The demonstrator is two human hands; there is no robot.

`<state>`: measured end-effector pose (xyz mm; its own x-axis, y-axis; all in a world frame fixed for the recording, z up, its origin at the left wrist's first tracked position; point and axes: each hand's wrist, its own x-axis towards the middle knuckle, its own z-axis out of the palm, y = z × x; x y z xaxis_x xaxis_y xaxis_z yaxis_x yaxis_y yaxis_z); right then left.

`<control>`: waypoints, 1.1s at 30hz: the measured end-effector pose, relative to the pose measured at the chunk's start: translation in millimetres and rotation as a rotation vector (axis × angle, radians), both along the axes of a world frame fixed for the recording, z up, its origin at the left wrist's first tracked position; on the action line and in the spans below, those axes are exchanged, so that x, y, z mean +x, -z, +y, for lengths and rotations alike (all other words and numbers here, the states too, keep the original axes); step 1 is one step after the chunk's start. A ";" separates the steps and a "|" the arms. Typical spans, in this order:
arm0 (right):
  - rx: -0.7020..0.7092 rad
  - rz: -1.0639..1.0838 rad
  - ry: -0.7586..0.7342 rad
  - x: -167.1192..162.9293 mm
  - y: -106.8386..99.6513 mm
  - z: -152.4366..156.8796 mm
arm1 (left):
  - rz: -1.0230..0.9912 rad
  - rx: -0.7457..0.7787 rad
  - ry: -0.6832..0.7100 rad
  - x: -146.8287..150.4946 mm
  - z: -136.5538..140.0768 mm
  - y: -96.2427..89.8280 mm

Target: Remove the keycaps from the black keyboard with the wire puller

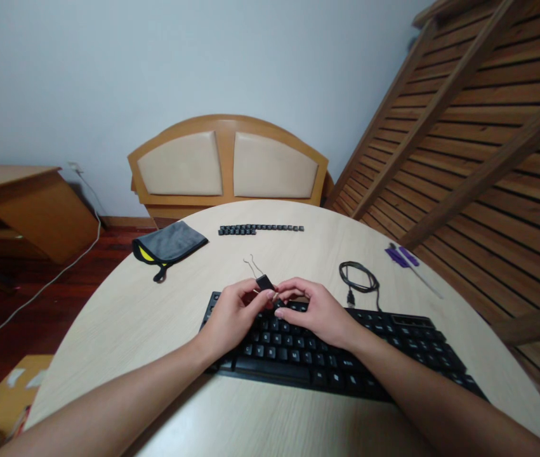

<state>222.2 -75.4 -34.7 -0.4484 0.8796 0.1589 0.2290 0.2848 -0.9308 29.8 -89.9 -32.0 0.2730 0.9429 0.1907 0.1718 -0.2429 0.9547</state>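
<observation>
A black keyboard [293,355] lies on the round table, with both hands over its upper left part. My left hand [238,311] is closed, thumb and fingers pinching a black keycap puller [264,282] whose two thin wire prongs point away from me. My right hand [315,311] has its thumb and fingers curled in at the puller's lower end, touching a small dark part there. The fingers hide whether that part is the puller's handle or a separate piece. Loose black keycaps [261,228] stand in rows at the far side of the table.
A grey cloth [174,242] with yellow lining lies at the left. The coiled USB cable [359,277] sits behind the keyboard. A purple brush-like item [401,256] with a thin rod is by the right edge of the pale round table [131,343]. Slatted wood leans at right.
</observation>
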 end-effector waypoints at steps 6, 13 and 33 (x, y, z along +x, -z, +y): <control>0.159 -0.072 0.001 -0.1 -3.2 -6.9 | 0.006 -0.039 -0.066 0.0 2.5 2.1; 0.344 -0.213 -0.018 -0.4 -3.9 -8.7 | 0.015 -0.062 -0.061 -1.4 3.4 3.3; 0.404 -0.143 0.058 0.6 -1.7 -6.8 | 0.025 -0.047 -0.027 0.5 5.3 6.4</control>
<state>222.7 -82.3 -33.0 -0.4429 0.7840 0.4350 0.3740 0.6025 -0.7050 30.4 -84.6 -38.4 0.2516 0.9577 0.1395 0.2021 -0.1929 0.9602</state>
